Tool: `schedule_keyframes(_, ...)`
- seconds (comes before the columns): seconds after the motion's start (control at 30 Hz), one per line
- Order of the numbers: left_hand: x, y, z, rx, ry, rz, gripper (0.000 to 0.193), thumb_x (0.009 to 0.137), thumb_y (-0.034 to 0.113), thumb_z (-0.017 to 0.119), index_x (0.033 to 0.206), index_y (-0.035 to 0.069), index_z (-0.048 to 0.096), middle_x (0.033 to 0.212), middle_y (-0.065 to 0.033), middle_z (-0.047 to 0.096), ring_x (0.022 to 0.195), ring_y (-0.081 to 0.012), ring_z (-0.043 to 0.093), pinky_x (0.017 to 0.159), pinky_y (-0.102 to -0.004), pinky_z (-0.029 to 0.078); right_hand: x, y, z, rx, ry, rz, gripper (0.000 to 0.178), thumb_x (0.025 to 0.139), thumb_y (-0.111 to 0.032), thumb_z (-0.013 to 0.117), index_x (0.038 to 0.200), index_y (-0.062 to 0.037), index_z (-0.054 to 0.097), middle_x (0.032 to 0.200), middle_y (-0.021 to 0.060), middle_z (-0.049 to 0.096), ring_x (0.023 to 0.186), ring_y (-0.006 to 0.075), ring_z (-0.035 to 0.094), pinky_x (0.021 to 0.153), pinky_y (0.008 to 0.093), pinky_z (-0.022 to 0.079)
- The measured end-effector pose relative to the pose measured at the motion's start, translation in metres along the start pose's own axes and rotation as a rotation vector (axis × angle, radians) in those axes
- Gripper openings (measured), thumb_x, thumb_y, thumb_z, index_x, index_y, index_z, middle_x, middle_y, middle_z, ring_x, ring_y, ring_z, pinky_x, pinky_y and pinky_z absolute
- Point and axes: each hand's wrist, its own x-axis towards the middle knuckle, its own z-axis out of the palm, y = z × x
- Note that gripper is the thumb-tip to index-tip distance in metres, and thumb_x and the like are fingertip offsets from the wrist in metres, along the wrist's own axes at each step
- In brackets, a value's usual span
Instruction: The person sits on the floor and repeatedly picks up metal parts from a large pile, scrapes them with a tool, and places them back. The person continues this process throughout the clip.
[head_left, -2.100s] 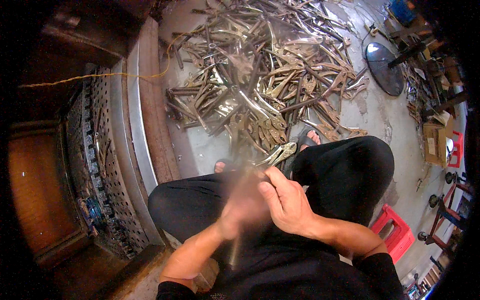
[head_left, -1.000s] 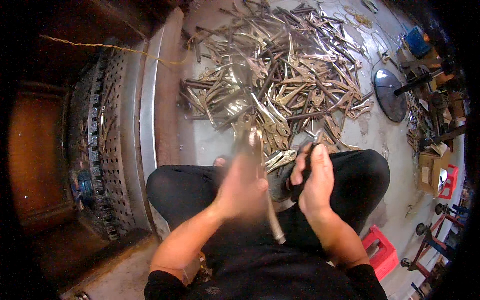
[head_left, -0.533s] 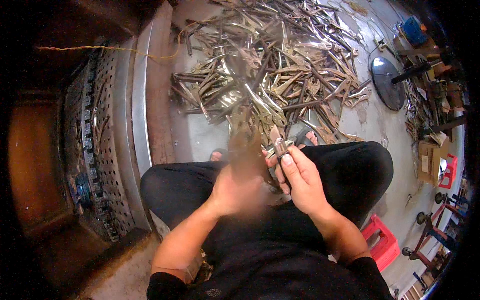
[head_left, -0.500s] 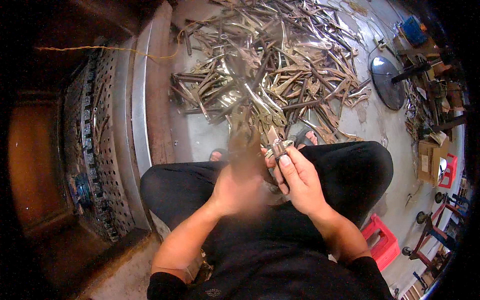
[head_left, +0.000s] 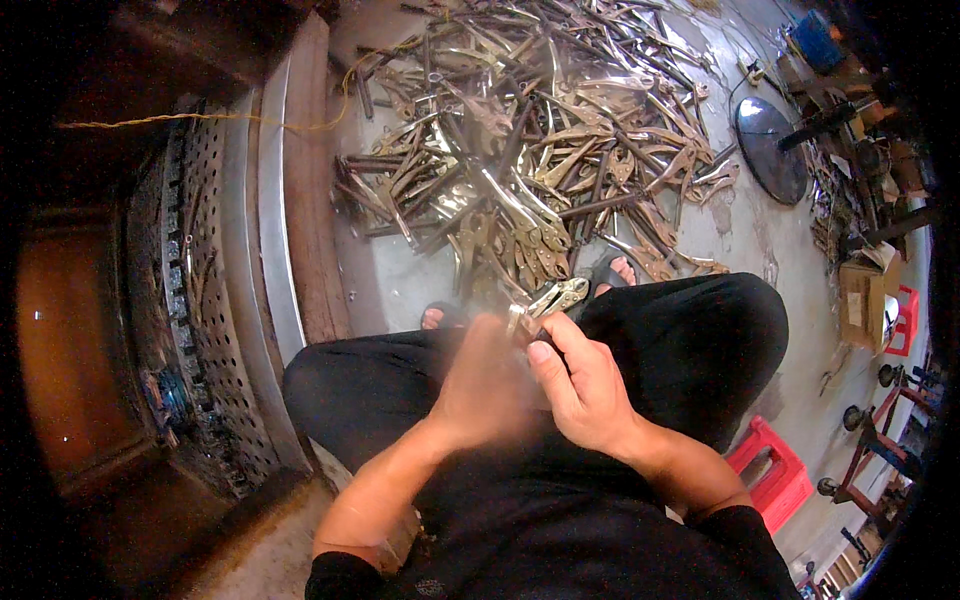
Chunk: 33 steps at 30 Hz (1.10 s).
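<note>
The right hand [head_left: 592, 398], just right of the middle of the frame, has its fingers curled and its thumb bent in against the side of the index finger, pinching a small metal tool [head_left: 518, 322]. The tool's bright end pokes out past the fingertips on their upper left side; the rest is covered by the hand, so its full shape cannot be told. The left hand [head_left: 482, 385], just left of centre, is smeared by blur; whether its fingers are spread or pressed together, or hold anything, cannot be told. It is right beside the right hand, near the tool's bright end.

Just above the right hand's fingertips in the frame, a pair of pliers [head_left: 560, 296] shows, between the two sandalled feet. Black trousers [head_left: 700, 350] cover the bent knees to either side. Farther up, a wide pile of pliers and loose metal parts [head_left: 610, 140] spreads over the grey floor [head_left: 745, 240], filling the upper middle.

A rusty beam [head_left: 316, 200] and a perforated metal panel [head_left: 228, 330] run down the left side, crossed at upper left by a yellow cord [head_left: 200, 117]. At upper right lies a black disc [head_left: 768, 150]; at lower right, a red stool [head_left: 778, 480].
</note>
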Motion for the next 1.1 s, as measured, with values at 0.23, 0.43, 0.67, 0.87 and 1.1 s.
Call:
schedule_keyframes(0.23,-0.006,0.007,-0.008,0.198,0.015,0.072,0.069,0.086,-0.007,0.056,0.151,-0.002,0.03,0.143,-0.0136,0.046,0.123,-0.0236,0.05,0.112,-0.0379,0.035,-0.006,0.0,0.001,-0.038,-0.014,-0.069,0.019,0.104,-0.015,0.051,0.115,-0.0005,0.055,0.072,0.0115,0.053,0.06,0.0208,0.053,0.06,0.0324,0.044)
schedule_keyframes(0.43,-0.009,-0.002,0.004,0.234,0.018,0.085,0.064,0.09,0.002,0.062,0.147,-0.007,0.034,0.125,-0.0132,0.052,0.118,-0.0253,0.05,0.112,-0.0412,0.035,-0.007,0.008,0.008,0.021,0.013,-0.078,0.019,0.105,-0.017,0.051,0.112,-0.0006,0.056,0.07,0.007,0.053,0.06,0.0142,0.051,0.058,0.0306,0.043)
schedule_keyframes(0.67,0.005,0.007,0.005,0.234,0.116,0.117,0.046,0.089,0.003,0.064,0.131,-0.005,0.048,0.114,-0.016,0.054,0.108,-0.0291,0.052,0.106,-0.044,0.037,-0.008,0.027,0.011,0.156,0.0,-0.014,0.021,0.109,-0.022,0.046,0.11,-0.003,0.055,0.07,-0.0043,0.047,0.057,0.0042,0.041,0.051,0.0226,0.035)
schedule_keyframes(0.87,-0.003,-0.005,0.014,0.013,0.211,0.144,0.074,0.085,0.027,0.074,0.145,-0.001,0.039,0.131,-0.0222,0.047,0.123,-0.0401,0.048,0.106,-0.045,0.039,-0.011,0.013,0.033,0.367,0.187,-0.028,0.034,0.11,-0.031,0.041,0.125,-0.0026,0.055,0.091,-0.0031,0.057,0.065,0.0045,0.048,0.049,0.0204,0.035)
schedule_keyframes(1.1,-0.003,-0.006,-0.01,-0.1,0.281,0.09,0.079,0.084,-0.005,0.059,0.155,0.007,0.028,0.135,-0.0142,0.044,0.12,-0.0257,0.052,0.112,-0.0396,0.039,0.001,-0.004,0.048,0.899,0.329,0.275,0.035,0.109,-0.041,0.041,0.113,-0.0087,0.054,0.072,-0.0026,0.045,0.05,0.0065,0.037,0.045,0.0217,0.03)
